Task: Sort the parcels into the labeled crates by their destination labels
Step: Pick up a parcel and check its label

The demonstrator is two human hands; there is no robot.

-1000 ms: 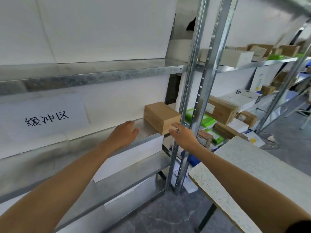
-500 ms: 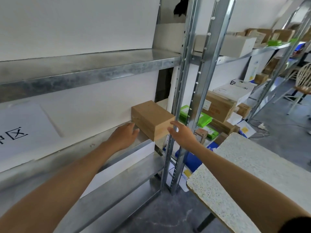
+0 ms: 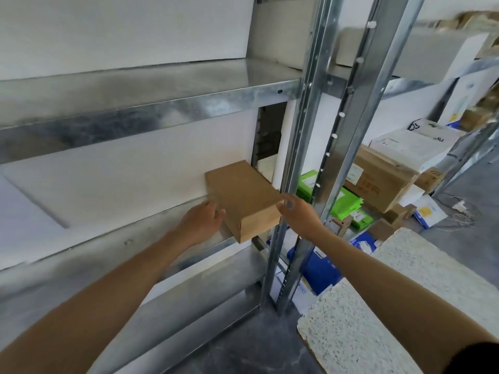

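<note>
A plain brown cardboard parcel [image 3: 243, 198] lies on the metal shelf [image 3: 135, 255] at its right end, its near corner over the shelf's front edge. My left hand [image 3: 201, 221] rests against the parcel's left side, fingers spread along it. My right hand [image 3: 298, 214] touches the parcel's right front corner, next to the steel upright [image 3: 302, 147]. Both hands press the parcel between them. No label shows on the parcel's visible faces.
A second upright [image 3: 348, 147] stands just right of the first. Behind them, shelves hold a large brown carton [image 3: 383, 182], white boxes [image 3: 410, 144] and green packets [image 3: 348, 203]. A speckled white tabletop [image 3: 383, 306] juts in at lower right. Blue bags [image 3: 318, 268] lie low.
The view has come closer and swung right; the paper sign has left the frame. Both hands stay on either side of the parcel, which sits in the same spot.
</note>
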